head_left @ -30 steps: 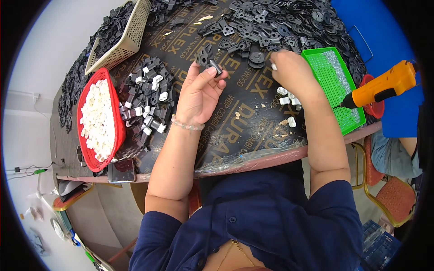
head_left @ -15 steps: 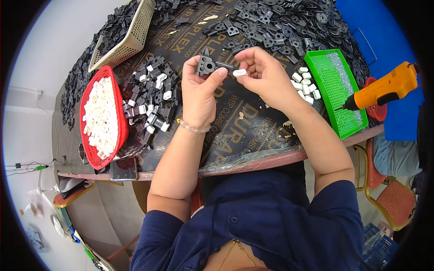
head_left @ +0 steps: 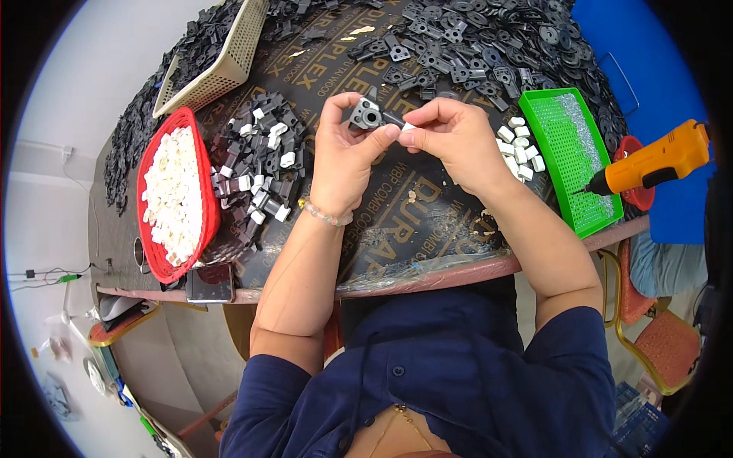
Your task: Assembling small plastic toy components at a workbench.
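Above the middle of the table, my left hand (head_left: 343,149) grips a black plastic bracket (head_left: 367,114) that has a round hole and a stem pointing right. My right hand (head_left: 458,141) pinches a small white plastic cap (head_left: 407,127) at the end of that stem, and the two hands nearly meet there. How far the cap sits on the stem is hidden by my fingertips. Left of my left hand lies a pile of black brackets with white caps (head_left: 263,172). To the right of my right hand is a small group of loose white caps (head_left: 521,151).
A red basket (head_left: 211,198) full of white pieces stands at left, with a phone (head_left: 210,283) by the table edge. At right are a green tray (head_left: 561,172) with small metal screws and an orange power screwdriver (head_left: 660,162). Black parts (head_left: 489,46) heap up at the back.
My right hand has brought the white cap left onto the end of the bracket's stem. My left hand has tilted the bracket and shifted it slightly right.
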A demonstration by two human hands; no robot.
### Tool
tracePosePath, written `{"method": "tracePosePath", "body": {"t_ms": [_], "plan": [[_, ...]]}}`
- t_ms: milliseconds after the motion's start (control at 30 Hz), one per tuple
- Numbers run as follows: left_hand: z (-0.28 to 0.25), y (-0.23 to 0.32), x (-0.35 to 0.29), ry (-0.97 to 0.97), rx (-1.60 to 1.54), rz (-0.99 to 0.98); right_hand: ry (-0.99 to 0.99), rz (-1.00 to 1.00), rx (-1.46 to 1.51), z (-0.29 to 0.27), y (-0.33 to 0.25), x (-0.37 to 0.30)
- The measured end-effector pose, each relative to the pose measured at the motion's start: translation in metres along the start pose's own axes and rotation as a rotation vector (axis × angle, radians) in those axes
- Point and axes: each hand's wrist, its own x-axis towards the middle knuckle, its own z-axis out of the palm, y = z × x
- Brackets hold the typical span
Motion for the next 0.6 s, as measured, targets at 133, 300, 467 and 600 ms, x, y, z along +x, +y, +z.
{"method": "tracePosePath", "body": {"t_ms": [133, 300, 467, 600], "plan": [[-0.007, 0.000, 0.002, -0.050, -0.081, -0.060, -0.045, -0.160, -0.079, 0.001, 0.000, -0.001], [-0.002, -0.002, -0.002, -0.307, -0.611, -0.284, -0.225, -0.426, -0.272, 0.003, -0.006, 0.017], [-0.017, -0.023, 0.008, -0.245, -0.812, -0.291, -0.244, -0.296, -0.348, 0.041, -0.039, 0.043], [-0.017, -0.031, 0.014, -0.064, -0.715, -0.311, -0.382, -0.309, -0.827, 0.100, -0.054, 0.066]]}}
